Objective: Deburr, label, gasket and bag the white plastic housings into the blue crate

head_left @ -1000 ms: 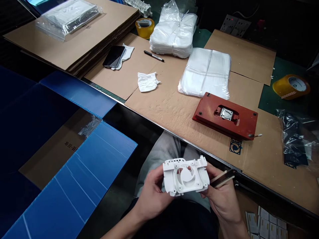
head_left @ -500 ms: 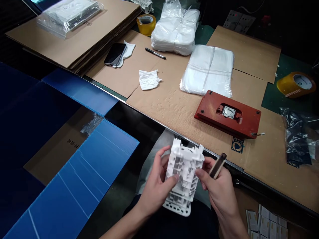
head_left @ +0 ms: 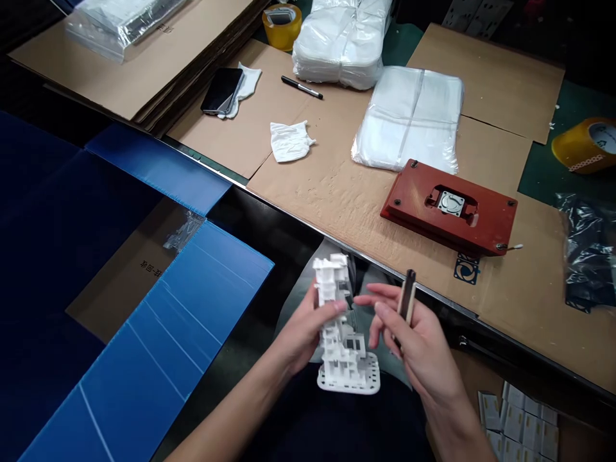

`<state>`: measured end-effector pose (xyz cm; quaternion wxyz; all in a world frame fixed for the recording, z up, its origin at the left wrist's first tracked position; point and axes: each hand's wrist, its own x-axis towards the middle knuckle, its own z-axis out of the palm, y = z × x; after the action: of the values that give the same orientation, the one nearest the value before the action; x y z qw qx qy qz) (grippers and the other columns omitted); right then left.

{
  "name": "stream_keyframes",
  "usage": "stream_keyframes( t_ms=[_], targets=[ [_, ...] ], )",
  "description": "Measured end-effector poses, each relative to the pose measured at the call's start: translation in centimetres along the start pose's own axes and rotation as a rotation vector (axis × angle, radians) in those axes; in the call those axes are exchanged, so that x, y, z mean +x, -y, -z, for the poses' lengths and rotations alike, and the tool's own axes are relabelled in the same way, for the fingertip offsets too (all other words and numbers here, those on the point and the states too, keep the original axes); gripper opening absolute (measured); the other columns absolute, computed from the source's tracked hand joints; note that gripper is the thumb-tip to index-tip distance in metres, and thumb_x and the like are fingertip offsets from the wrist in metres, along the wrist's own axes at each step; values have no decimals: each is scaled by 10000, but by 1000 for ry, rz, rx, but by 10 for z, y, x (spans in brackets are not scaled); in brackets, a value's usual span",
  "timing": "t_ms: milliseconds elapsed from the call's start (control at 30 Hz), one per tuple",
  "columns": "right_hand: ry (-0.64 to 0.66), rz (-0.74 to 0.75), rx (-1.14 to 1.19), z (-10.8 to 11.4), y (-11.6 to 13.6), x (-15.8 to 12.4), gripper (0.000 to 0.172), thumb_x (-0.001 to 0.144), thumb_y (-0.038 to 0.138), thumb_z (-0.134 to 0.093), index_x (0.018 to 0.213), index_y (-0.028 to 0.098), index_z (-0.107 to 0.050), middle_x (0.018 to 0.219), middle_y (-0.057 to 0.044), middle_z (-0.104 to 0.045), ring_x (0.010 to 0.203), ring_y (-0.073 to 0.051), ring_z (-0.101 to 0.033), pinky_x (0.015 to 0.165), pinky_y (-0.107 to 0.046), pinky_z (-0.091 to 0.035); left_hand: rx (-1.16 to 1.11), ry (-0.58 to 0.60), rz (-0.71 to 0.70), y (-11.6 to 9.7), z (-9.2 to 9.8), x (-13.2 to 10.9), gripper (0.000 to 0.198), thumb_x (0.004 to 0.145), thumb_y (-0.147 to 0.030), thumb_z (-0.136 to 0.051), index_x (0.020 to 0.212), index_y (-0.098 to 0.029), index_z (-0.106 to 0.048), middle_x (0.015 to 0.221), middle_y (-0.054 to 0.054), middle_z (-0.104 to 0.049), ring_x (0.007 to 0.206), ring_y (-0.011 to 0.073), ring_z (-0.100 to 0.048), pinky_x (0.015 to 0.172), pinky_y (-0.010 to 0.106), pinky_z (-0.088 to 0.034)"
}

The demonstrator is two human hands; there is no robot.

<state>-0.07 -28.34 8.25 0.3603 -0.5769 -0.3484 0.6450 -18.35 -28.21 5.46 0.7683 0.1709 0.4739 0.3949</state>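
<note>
My left hand (head_left: 308, 324) is closed round a white plastic housing (head_left: 334, 346), thumb across its front. The housing stands upright over my lap, its narrow side towards me, with a slotted plate at the bottom. To its right is my right hand (head_left: 409, 327), apart from the housing, index finger and thumb extended towards it. A slim dark-and-tan stick-like tool (head_left: 407, 298) is tucked in that hand, pointing up; its exact kind I cannot make out.
A red fixture block (head_left: 447, 208) with a metal square in it sits on the cardboard-covered bench. Behind it lie bundled clear bags (head_left: 411, 115). A pen (head_left: 302, 87), a phone (head_left: 222, 91) and tape rolls (head_left: 282, 29) are farther back. Blue corrugated box flaps (head_left: 192, 314) spread at left.
The housing has turned so its narrow side faces me. My right hand has let go of it and moved slightly away, still holding the slim tool. The view has shifted a little.
</note>
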Motion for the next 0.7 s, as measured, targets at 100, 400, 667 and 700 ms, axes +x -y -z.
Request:
stream_keyframes(
  t_ms=[100, 400, 667, 700],
  targets=[
    [-153, 77, -142, 18, -2, -2, 414, 911, 423, -673, 1269, 242, -572, 1106, -45, -646, 722, -103, -594, 672, -230, -514, -349, -13, 117, -14, 6, 3, 655, 836, -586, -669, 1335, -180, -550, 1119, 138, -737, 930, 328, -736, 861, 508, -590],
    [-97, 76, -430, 41, -26, -27, 396, 1019, 433, -479, 1380, 286, -548, 1117, -39, -648, 807, -123, -607, 758, -245, -539, -362, 45, -183, -46, -1, 2, 793, 869, -762, -459, 1390, -172, -554, 1334, 190, -654, 1154, 414, -663, 907, 595, -578],
    [-32, 266, -612, 62, -21, -46, 449, 1041, 300, -446, 1489, 340, -450, 1063, -37, -712, 639, -116, -643, 529, -230, -533, -196, -245, -521, -51, -20, -13, 912, 723, -852, -563, 1326, -169, -602, 1089, 139, -767, 1147, 380, -674, 938, 488, -592],
    [-16, 336, -688, 65, -17, -48, 456, 1035, 268, -460, 1485, 341, -458, 1027, -31, -719, 660, -122, -657, 550, -227, -535, -192, -257, -543, -51, -21, -14, 905, 707, -849, -586, 1318, -182, -608, 1095, 130, -767, 1167, 383, -663, 946, 486, -590]
  ],
)
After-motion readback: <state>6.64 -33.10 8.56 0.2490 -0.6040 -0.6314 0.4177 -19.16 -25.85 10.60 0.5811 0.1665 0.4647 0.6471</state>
